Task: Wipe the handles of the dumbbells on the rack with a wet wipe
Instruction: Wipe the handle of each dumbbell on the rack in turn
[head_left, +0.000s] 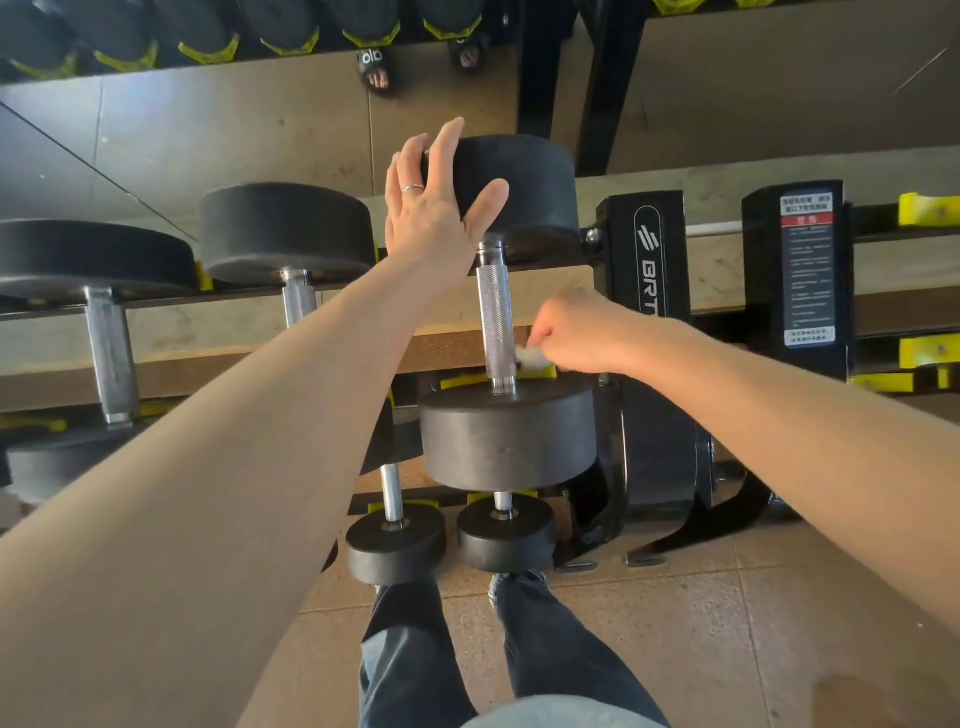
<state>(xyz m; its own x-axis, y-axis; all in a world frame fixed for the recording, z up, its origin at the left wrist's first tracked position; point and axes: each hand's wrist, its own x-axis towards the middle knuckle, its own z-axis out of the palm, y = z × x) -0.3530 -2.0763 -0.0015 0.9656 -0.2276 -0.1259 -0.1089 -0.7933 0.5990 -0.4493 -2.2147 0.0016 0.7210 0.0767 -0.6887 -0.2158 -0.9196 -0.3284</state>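
At the far left we see a large dumbbell (98, 312) lying on the rack (644, 260), and just beside it a second one (291, 244), each with a knurled steel handle running toward us. Next comes our left hand (431, 208), fingers straight and spread, a ring on one of them, the palm resting flat against the far black head of the dumbbell being cleaned (514, 322). Its knurled handle (496, 317) runs down from that head to the near head, which sits above two smaller dumbbells (452, 535) on a lower tier. Just right of the handle's lower end, our right hand (576, 338) is curled, its fingers pinching a small white wet wipe (530, 355) that touches the handle's right side near the bottom. Further right stands the rack's black upright with white lettering, then another black post (800, 270) carrying a printed warning label.
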